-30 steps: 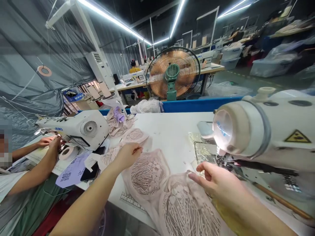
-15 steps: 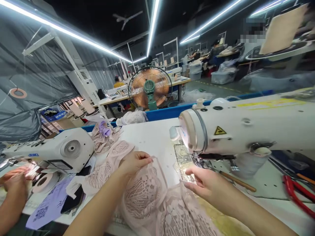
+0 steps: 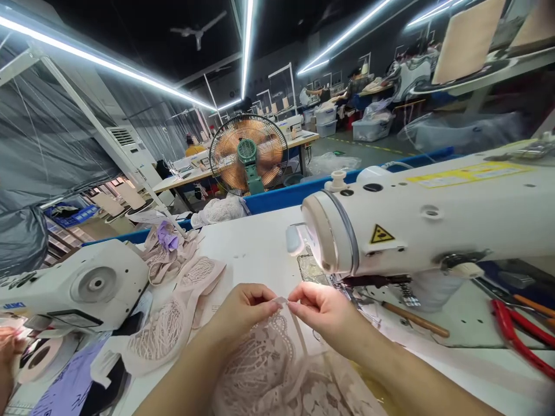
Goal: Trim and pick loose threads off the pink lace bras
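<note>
The left machine (image 3: 93, 283) bears JUKI in blue letters. The right machine (image 3: 433, 211) carries a yellow warning triangle (image 3: 382, 234) with a black pictogram; print on its yellow strip (image 3: 470, 173) is illegible, as are dark marks on the purple sheet (image 3: 65, 378).

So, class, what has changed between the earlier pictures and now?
The left hand and right hand, apart earlier, have come together, both now pinching the edge of the lace garment. The view has swung right, shifting the fan leftward in the picture. The nearer sewing machine and the lace cups at the left stay in place.
</note>
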`<action>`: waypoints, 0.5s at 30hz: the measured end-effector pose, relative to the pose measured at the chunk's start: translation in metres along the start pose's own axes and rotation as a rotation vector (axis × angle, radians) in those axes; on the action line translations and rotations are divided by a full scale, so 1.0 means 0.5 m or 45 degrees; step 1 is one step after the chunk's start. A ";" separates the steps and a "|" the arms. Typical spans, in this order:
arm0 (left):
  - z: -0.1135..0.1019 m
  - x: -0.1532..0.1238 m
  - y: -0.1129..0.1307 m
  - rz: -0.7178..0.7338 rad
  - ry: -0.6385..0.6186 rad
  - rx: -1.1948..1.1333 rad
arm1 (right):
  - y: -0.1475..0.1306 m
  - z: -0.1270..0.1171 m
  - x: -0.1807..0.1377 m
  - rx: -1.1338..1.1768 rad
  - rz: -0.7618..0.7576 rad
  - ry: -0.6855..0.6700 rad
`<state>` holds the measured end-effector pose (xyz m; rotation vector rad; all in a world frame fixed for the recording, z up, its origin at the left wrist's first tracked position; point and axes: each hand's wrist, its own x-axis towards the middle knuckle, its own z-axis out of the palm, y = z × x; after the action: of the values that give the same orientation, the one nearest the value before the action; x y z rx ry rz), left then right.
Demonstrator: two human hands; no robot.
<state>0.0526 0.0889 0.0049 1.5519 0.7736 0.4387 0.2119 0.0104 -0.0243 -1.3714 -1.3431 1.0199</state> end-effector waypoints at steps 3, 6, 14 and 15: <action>0.007 -0.006 -0.016 -0.001 -0.010 -0.061 | 0.005 0.004 -0.006 0.004 0.005 -0.016; 0.013 -0.014 -0.025 -0.021 -0.037 -0.041 | 0.006 0.008 -0.010 -0.004 -0.002 -0.034; 0.023 -0.029 -0.040 0.167 0.051 0.187 | 0.001 0.015 -0.026 -0.105 -0.059 -0.062; 0.023 -0.029 -0.044 0.223 0.075 0.233 | 0.001 0.017 -0.027 -0.123 -0.068 -0.062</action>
<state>0.0456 0.0701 -0.0159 1.7929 0.7420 0.5572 0.2031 -0.0022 -0.0274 -1.3820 -1.4739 0.9696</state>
